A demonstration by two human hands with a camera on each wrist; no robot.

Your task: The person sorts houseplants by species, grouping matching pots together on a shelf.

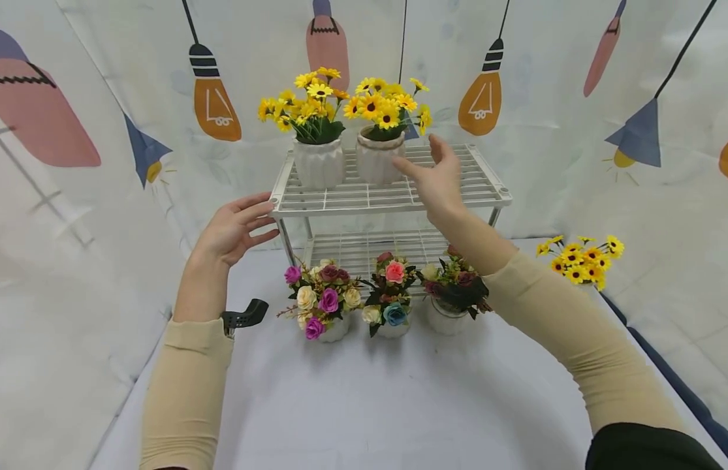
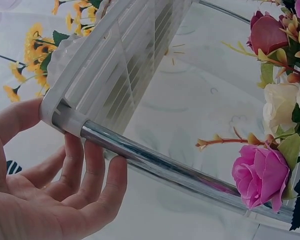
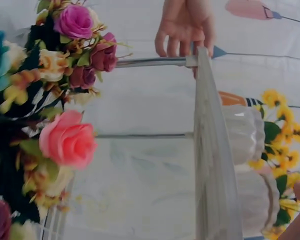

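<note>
A white two-tier wire rack [image 1: 340,205] stands on the table. My left hand [image 1: 231,228] holds its front left corner, one digit at the top edge and the other fingers by the metal leg [image 2: 155,162]. Two white ribbed pots with yellow flowers sit side by side on the top shelf: the left pot [image 1: 319,164] and the right pot [image 1: 377,156]. My right hand [image 1: 439,179] is just right of the right pot, fingers spread and thumb tip beside its wall. In the right wrist view only part of the right hand [image 3: 297,220] shows, near the yellow flowers [image 3: 285,145].
In front of the lower shelf [image 1: 375,245] stand three pots of mixed roses, the left bouquet [image 1: 325,297], middle bouquet [image 1: 392,294] and right bouquet [image 1: 456,287]. More yellow flowers [image 1: 581,261] are at the table's right edge. A patterned curtain [image 1: 364,39] hangs behind.
</note>
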